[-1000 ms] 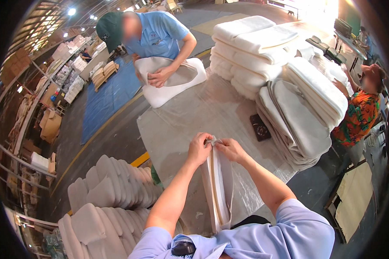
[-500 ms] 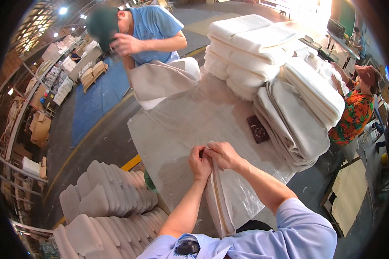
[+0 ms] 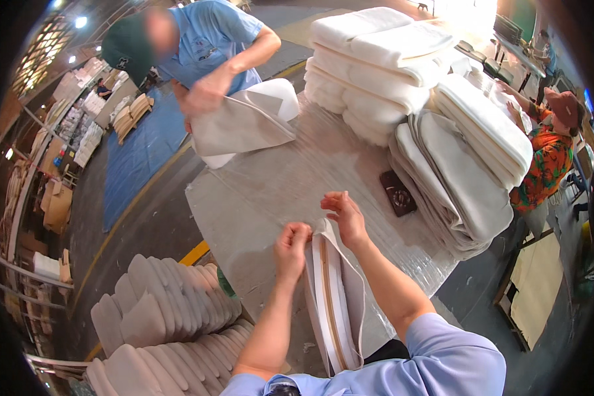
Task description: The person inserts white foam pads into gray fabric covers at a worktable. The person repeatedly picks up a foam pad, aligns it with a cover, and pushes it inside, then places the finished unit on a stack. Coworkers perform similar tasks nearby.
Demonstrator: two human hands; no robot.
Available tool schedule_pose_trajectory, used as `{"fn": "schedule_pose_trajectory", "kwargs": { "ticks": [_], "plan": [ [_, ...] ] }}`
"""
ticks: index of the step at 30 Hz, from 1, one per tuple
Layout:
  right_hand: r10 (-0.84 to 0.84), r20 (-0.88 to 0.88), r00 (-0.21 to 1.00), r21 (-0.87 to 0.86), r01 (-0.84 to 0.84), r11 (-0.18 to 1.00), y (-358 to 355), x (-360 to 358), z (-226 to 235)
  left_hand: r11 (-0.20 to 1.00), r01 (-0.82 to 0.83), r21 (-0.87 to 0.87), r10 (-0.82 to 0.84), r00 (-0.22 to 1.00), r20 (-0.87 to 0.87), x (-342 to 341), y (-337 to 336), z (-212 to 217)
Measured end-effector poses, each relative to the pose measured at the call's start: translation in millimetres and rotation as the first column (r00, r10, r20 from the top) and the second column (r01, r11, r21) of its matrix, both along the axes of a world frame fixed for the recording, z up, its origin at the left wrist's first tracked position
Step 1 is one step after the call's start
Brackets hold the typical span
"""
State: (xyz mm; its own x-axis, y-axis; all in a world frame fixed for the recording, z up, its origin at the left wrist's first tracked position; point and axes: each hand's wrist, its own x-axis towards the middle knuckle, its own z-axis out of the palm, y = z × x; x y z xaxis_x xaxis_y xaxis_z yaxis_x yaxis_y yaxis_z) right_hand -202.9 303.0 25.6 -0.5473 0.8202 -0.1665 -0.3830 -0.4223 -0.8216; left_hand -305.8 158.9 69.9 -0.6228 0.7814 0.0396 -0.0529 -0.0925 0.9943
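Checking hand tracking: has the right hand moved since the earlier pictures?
Yes: right hand moved farther forward, judged against the dark rectangular item.

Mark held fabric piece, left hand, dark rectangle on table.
Held fabric piece (image 3: 338,305), head view: white lengthwise band.
Left hand (image 3: 291,248), head view: middle of hand.
Dark rectangle (image 3: 398,193), head view: upper face.
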Motion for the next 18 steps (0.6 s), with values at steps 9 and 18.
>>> {"fn": "schedule_pose_trajectory", "kwargs": {
  "ticks": [9, 18],
  "plan": [
    [0.119, 0.156, 0.98, -0.25, -0.078, 0.965, -9.0, -17.0, -25.6, 0.876, 0.417, -0.244, -0.296, 0.862, 0.412, -44.5, 78.8, -26.9],
    [0.057, 0.259, 0.964, -0.19, -0.007, 0.982, -13.5, -20.2, -15.0, 0.881, 0.452, -0.139, -0.385, 0.856, 0.346, -19.3, 91.6, -60.7]
  ]
}}
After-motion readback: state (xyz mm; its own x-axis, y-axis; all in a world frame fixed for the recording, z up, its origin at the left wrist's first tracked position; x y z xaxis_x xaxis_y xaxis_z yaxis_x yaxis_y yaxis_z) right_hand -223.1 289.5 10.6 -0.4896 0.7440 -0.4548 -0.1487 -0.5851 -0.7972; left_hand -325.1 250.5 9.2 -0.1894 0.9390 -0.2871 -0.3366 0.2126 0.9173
